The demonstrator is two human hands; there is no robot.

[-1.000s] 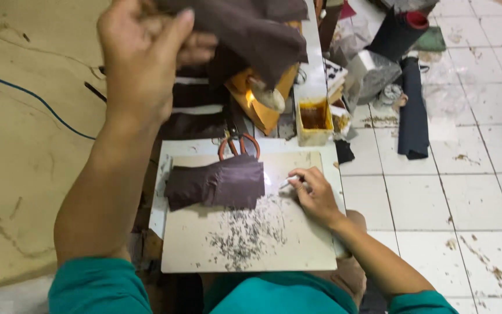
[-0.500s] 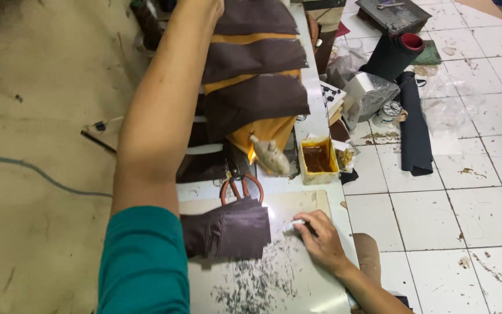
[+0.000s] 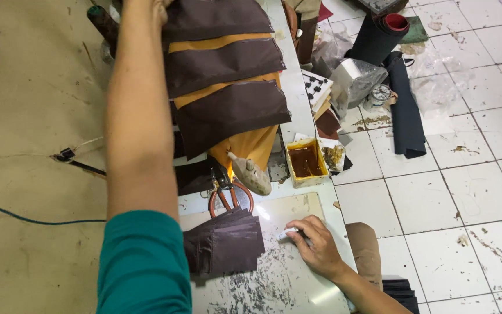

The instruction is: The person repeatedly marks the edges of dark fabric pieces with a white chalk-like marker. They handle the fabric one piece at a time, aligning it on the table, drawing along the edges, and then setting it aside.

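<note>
A low white bench (image 3: 297, 110) stands between a bare tan floor (image 3: 30, 104) and grimy white tiles (image 3: 437, 197). Three dark brown fabric panels (image 3: 228, 64) overlap on it, over orange backing. The left arm stretches up past them; the left hand (image 3: 146, 3) is cut off at the frame's top, so its grip cannot be told. The right hand (image 3: 316, 244) rests curled on a scuffed white board (image 3: 297, 291), pinching a small pale piece. One folded brown stack (image 3: 225, 244) lies just beside it, one pair of orange-handled scissors (image 3: 229, 195) above, one tray of amber glue (image 3: 304, 160) nearby.
</note>
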